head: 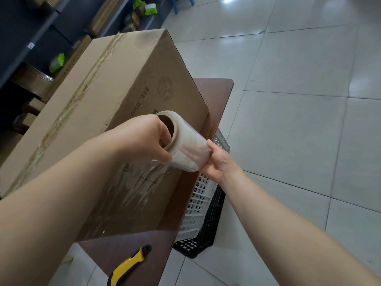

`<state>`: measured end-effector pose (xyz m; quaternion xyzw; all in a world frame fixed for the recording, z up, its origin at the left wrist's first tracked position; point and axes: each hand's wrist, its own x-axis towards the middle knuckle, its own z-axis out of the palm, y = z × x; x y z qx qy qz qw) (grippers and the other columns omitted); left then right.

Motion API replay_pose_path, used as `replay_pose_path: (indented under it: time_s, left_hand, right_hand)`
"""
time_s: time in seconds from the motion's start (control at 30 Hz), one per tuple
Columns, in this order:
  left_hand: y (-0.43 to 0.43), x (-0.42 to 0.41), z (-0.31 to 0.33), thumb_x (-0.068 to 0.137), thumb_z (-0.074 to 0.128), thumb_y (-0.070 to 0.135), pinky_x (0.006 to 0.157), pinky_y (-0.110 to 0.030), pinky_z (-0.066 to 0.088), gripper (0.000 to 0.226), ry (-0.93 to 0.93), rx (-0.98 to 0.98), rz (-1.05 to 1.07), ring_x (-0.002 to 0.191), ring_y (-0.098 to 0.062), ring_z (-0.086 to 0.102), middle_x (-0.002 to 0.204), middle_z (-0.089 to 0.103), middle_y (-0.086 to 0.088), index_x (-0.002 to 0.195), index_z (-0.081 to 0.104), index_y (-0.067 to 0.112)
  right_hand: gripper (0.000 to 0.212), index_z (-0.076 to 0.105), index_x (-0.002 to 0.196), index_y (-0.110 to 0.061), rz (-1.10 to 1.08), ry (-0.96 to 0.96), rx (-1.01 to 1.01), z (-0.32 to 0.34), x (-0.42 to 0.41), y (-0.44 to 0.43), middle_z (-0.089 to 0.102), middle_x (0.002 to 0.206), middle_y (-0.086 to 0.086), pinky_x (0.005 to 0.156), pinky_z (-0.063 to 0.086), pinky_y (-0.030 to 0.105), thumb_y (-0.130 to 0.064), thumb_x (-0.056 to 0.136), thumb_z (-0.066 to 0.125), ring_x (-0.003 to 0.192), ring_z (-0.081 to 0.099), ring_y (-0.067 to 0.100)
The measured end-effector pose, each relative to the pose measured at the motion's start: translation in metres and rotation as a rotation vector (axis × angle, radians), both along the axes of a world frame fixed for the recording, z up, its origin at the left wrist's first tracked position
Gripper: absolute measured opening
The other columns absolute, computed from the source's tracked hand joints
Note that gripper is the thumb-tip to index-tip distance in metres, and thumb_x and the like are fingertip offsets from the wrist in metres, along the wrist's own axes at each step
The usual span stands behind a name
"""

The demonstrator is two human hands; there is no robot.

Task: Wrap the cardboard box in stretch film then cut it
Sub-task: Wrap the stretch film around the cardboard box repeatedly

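A large taped cardboard box [107, 96] stands on a dark brown table [216, 93]. Both hands hold a roll of clear stretch film [185, 145] against the box's right side. My left hand [144, 137] grips the roll's upper end, fingers inside the cardboard core. My right hand [216, 159] holds the lower end. A sheet of film [132, 195] runs from the roll over the box's near lower side, wrinkled and shiny. A yellow and black utility knife [127, 267] lies on the table's near corner.
White and black plastic crates [202, 213] sit stacked on the floor right of the table. Dark shelves [41, 48] with cartons and green packets stand behind the box. Pale tiled floor [299, 100] spreads to the right.
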<state>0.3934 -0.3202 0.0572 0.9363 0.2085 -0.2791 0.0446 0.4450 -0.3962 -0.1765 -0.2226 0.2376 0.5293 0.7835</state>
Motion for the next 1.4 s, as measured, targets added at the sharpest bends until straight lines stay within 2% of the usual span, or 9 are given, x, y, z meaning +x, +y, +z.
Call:
replay_pose_path:
  time_s: [0.1, 0.27, 0.53, 0.67, 0.83, 0.97, 1.07, 1.23, 1.4]
  left_hand:
    - [0.003, 0.007, 0.003, 0.075, 0.076, 0.034, 0.078, -0.046, 0.057, 0.016, -0.059, -0.161, 0.129, 0.078, -0.021, 0.071, 0.082, 0.074, -0.007, 0.084, 0.077, 0.020]
    - [-0.006, 0.030, -0.004, 0.082, 0.062, 0.059, 0.061, -0.028, 0.058, 0.050, -0.148, -0.315, 0.493, 0.061, -0.018, 0.072, 0.069, 0.075, -0.008, 0.089, 0.072, 0.011]
    - [-0.014, 0.054, -0.006, 0.079, 0.074, 0.037, 0.060, -0.026, 0.058, 0.035, -0.152, -0.193, 0.345, 0.065, -0.023, 0.072, 0.072, 0.074, -0.009, 0.079, 0.073, 0.002]
    - [-0.008, 0.061, -0.004, 0.076, 0.076, 0.036, 0.047, -0.021, 0.035, 0.034, -0.061, -0.079, 0.173, 0.047, -0.014, 0.044, 0.055, 0.049, -0.001, 0.057, 0.059, 0.012]
    - [-0.002, 0.074, -0.002, 0.074, 0.076, 0.031, 0.047, -0.022, 0.032, 0.034, 0.009, 0.013, -0.059, 0.046, -0.014, 0.040, 0.051, 0.044, 0.004, 0.054, 0.054, 0.014]
    - [0.003, 0.081, -0.002, 0.070, 0.074, 0.030, 0.055, -0.025, 0.041, 0.026, 0.079, 0.052, -0.189, 0.058, -0.016, 0.050, 0.067, 0.059, -0.002, 0.085, 0.071, 0.009]
    - [0.009, 0.090, 0.002, 0.072, 0.075, 0.033, 0.059, -0.027, 0.045, 0.027, 0.041, -0.020, -0.163, 0.063, -0.016, 0.054, 0.077, 0.068, -0.006, 0.087, 0.073, 0.011]
    - [0.011, 0.108, -0.003, 0.077, 0.068, 0.058, 0.064, -0.029, 0.060, 0.052, -0.179, -0.318, 0.244, 0.064, -0.020, 0.072, 0.075, 0.075, -0.008, 0.085, 0.074, 0.008]
    - [0.006, 0.124, -0.011, 0.074, 0.079, 0.041, 0.069, -0.036, 0.060, 0.041, -0.271, -0.265, 0.237, 0.058, -0.020, 0.064, 0.069, 0.070, -0.010, 0.082, 0.072, 0.002]
  right_hand:
    - [0.044, 0.053, 0.135, -0.006, -0.037, 0.027, 0.082, -0.004, 0.001, -0.003, 0.062, 0.129, 0.020, 0.104, 0.043, 0.056, -0.033, 0.102, 0.041, 0.119, 0.060, 0.038]
    - [0.046, 0.050, 0.137, -0.004, -0.078, 0.052, 0.203, -0.003, 0.004, -0.006, 0.060, 0.132, 0.022, 0.108, 0.040, 0.056, -0.032, 0.104, 0.037, 0.121, 0.058, 0.040]
    - [0.043, 0.046, 0.137, 0.004, -0.122, 0.073, 0.185, 0.000, 0.015, -0.014, 0.056, 0.135, 0.026, 0.104, 0.044, 0.052, -0.014, 0.100, 0.035, 0.125, 0.054, 0.040]
    - [0.047, 0.044, 0.139, 0.005, -0.107, 0.026, 0.075, -0.002, 0.029, -0.012, 0.052, 0.137, 0.027, 0.101, 0.047, 0.047, -0.011, 0.097, 0.030, 0.127, 0.051, 0.038]
    - [0.058, 0.046, 0.144, -0.012, -0.114, -0.033, 0.109, -0.004, 0.049, 0.001, 0.059, 0.134, 0.022, 0.095, 0.052, 0.050, -0.049, 0.102, 0.029, 0.121, 0.058, 0.037]
    - [0.060, 0.049, 0.140, -0.015, -0.130, -0.019, 0.089, -0.005, 0.063, 0.008, 0.062, 0.130, 0.021, 0.097, 0.046, 0.061, -0.054, 0.094, 0.046, 0.115, 0.062, 0.040]
    - [0.055, 0.049, 0.140, -0.015, -0.172, -0.009, 0.138, -0.010, 0.065, 0.006, 0.060, 0.133, 0.020, 0.102, 0.041, 0.063, -0.050, 0.097, 0.042, 0.119, 0.059, 0.040]
    - [0.053, 0.049, 0.141, -0.015, -0.238, 0.017, 0.234, -0.008, 0.064, 0.006, 0.057, 0.137, 0.020, 0.108, 0.035, 0.062, -0.046, 0.100, 0.036, 0.126, 0.054, 0.040]
    - [0.046, 0.050, 0.140, -0.010, -0.296, 0.021, 0.215, 0.001, 0.070, 0.002, 0.056, 0.137, 0.021, 0.105, 0.040, 0.058, -0.033, 0.101, 0.037, 0.126, 0.054, 0.040]
